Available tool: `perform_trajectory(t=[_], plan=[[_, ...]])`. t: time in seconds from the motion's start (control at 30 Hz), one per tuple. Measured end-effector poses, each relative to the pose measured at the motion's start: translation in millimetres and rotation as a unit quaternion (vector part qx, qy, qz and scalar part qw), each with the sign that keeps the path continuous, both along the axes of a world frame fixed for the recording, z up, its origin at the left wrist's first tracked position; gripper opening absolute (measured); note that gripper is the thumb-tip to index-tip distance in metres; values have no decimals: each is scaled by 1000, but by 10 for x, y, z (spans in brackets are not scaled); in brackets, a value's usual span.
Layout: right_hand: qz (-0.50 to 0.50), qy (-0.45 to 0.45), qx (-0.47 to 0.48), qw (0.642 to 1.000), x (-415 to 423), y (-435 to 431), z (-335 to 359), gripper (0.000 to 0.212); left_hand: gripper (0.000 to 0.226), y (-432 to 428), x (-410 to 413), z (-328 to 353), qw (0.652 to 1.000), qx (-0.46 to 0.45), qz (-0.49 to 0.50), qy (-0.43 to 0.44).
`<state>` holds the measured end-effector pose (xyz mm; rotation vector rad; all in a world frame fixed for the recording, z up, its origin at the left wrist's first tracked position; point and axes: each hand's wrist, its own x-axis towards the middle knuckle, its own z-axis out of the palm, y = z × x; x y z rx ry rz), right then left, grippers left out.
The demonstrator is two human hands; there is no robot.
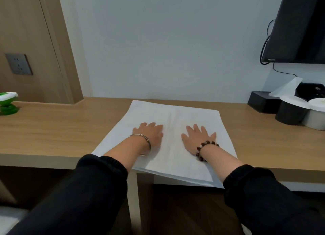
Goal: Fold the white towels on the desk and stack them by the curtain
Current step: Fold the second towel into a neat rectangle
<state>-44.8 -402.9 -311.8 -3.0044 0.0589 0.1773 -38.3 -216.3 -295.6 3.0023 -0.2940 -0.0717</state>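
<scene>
The sleeve (255,190) hides a towel (175,115) corner; left hand (149,131), right hand (197,138) lie flat.

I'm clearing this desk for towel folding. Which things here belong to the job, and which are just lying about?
Job in hand:
towel, spread on the desk
left hand and right hand, both flat on it

Lying about:
green object
tissue box
black cup
white cup
TV
socket

Pale wall (158,41) behind a wooden desk (52,129) — black television (299,32) mounted at right.
</scene>
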Motion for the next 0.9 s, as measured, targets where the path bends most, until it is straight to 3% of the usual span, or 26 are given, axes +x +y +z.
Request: perform_trajectory(t=[0.07,0.23,0.43,0.53,0.67,0.77,0.83,0.9], plan=[[1,-16,-8,1000,20,-27,-51,59,49,265,107,-130,999,30,18,40],[-5,-15,-9,1000,73,-30,-104,59,57,760,280,-207,994,70,73,41],[4,-5,-30,1000,125,-69,-82,61,59,700,239,-221,991,45,119,50],[-12,-7,-95,995,212,-151,37,61,61,527,202,-196,991,36,119,59],[-88,-86,-241,963,328,-319,232,58,54,157,124,-129,997,49,48,45],[-108,-47,-138,983,440,-318,259,58,46,-40,9,-102,997,73,19,12],[-55,-25,-57,997,487,-172,207,56,41,-114,-78,-86,997,72,14,-14],[10,-18,-43,999,493,-33,127,54,40,-119,-113,-54,997,66,5,-33]])
